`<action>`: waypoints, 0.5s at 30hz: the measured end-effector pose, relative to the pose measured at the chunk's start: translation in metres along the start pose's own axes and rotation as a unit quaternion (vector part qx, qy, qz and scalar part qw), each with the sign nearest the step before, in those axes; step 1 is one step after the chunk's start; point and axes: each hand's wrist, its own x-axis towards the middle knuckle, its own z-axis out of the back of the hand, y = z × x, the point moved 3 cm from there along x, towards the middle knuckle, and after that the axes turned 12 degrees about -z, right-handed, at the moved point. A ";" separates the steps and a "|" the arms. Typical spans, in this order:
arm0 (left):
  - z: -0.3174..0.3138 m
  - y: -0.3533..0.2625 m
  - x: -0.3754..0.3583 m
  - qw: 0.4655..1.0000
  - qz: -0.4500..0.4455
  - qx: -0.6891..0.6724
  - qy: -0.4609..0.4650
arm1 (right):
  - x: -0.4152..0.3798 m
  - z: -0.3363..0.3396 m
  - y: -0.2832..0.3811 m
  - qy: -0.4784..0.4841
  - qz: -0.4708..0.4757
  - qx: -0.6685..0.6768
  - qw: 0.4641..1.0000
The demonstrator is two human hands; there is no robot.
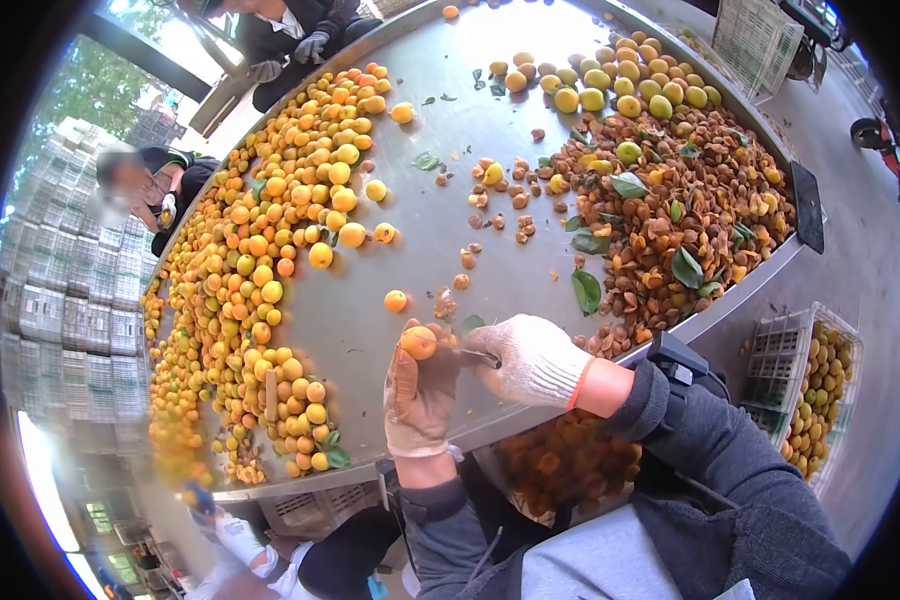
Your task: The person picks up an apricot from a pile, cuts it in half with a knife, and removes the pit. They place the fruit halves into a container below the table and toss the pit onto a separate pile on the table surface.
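Pointing leftward, apparently, metal tool [483,357] gripped by right fingers [511,350], left fingers [403,380] grasping round fruit [418,343]

No text, label, brand, number or sign readable. Around grey sheet-metal sorting table [420,240]: black rectangular plate [808,207] at its right end, nothing legible; tall stacks of pale plastic crates [45,310] beyond its left side, too small; white slatted plastic crate [775,365] below plate, nothing legible.

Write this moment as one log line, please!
left hand: holding orange fruit | right hand: holding metal tool | nearby: metal table
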 end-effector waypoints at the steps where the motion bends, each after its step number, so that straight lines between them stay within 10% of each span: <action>1: 0.000 0.000 -0.001 1.000 0.000 0.009 0.004 | -0.001 0.000 0.000 0.017 -0.012 -0.015 1.000; 11: -0.006 -0.001 -0.007 0.996 -0.036 0.076 -0.007 | 0.005 -0.018 -0.002 0.045 -0.028 -0.055 0.997; 15: -0.017 0.002 -0.015 0.949 -0.061 0.302 -0.065 | 0.011 -0.016 -0.001 0.081 -0.065 -0.093 0.990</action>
